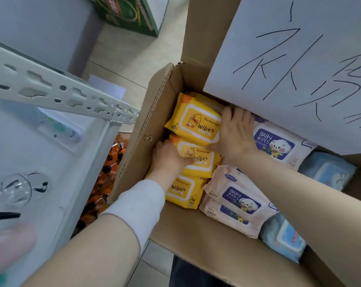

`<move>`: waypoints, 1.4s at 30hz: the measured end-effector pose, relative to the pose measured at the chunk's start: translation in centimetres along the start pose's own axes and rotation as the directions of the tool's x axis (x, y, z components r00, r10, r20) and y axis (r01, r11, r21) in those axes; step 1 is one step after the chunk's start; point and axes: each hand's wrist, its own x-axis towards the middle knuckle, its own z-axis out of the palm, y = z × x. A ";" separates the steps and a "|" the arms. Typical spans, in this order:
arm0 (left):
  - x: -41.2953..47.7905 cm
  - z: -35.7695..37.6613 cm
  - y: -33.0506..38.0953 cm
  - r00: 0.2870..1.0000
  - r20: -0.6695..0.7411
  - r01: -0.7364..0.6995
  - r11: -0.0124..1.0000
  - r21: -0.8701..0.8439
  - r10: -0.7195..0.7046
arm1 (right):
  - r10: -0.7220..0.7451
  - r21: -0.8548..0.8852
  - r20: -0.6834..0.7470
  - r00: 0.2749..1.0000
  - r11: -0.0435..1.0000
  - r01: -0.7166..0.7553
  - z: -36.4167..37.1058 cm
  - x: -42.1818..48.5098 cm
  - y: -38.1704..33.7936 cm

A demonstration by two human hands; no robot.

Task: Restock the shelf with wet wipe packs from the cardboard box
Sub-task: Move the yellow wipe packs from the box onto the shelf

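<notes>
**Inspector:** Position of the stock?

**Assessor:** All of it is inside the cardboard box (138, 129), which stands just beside the shelf (61, 94). Three yellow packs lie in a row along the box's left wall. The left hand (171, 156) grips the middle yellow pack (202, 160), thumb across its face and fingers down the side next to the wall. The right hand (235, 131) holds the right end of the upper yellow pack (194, 121), thumb at its near edge and fingers over the far edge.

**Inspector:** Condition of the packs?

**Assessor:** Soft film pouches, plump, each with a rigid white lid on the face. A duck print and "Wipes" are legible. No tears are visible.

**Inspector:** Hazards?

**Assessor:** In my judgement there are three. The film looks slick and the pouches yield, so a one-handed hold on an end could let a pack sag and slip. The flap (289, 69) overhangs the right hand and may catch the knuckles or the pack on the way up. The row is tight, so lifting two packs could drag the lowest yellow pack (183, 191) or disturb the pink packs (237, 195) beside it.
</notes>
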 end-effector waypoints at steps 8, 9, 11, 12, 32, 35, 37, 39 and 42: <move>-3.0 -0.5 -1.6 1.000 0.000 0.028 0.923 -0.385 -0.030 | -0.023 0.430 0.017 1.000 0.903 0.013 -1.8 -1.3 0.0; -3.6 -0.7 -1.9 0.999 -0.003 0.039 0.904 -0.427 -0.045 | 0.022 0.523 0.041 0.999 0.851 -0.040 -1.9 -1.7 -0.1; -4.6 -1.1 -2.7 0.997 -0.009 0.063 0.873 -0.484 -0.077 | 0.143 0.671 0.094 0.985 0.722 -0.169 -1.8 -2.3 -0.3; -5.0 -1.2 -3.1 0.996 -0.013 0.067 0.863 -0.501 -0.085 | 0.220 0.739 0.134 0.966 0.628 -0.245 -1.6 -2.3 -0.5; -23.0 -8.2 -8.6 0.887 -0.426 -0.216 0.655 -0.724 -0.178 | 0.120 0.961 0.270 0.955 0.024 -0.275 -8.9 -17.8 0.9; -31.4 -10.2 -11.0 0.825 -0.504 -0.292 0.569 -0.769 -0.257 | -0.022 0.959 0.257 0.966 0.132 -0.252 -12.6 -23.8 0.8; -37.4 -11.6 -13.0 0.803 -0.518 -0.322 0.517 -0.793 -0.294 | -0.095 0.958 0.243 0.965 0.178 -0.224 -15.7 -27.8 -0.2; -43.0 -13.1 -15.2 0.765 -0.560 -0.366 0.502 -0.784 -0.317 | -0.164 0.958 0.216 0.962 0.224 -0.177 -19.0 -31.4 -1.9; -50.3 -16.2 -19.5 0.671 -0.634 -0.452 0.465 -0.761 -0.385 | -0.302 0.956 0.164 0.939 0.283 -0.076 -23.7 -35.9 -6.1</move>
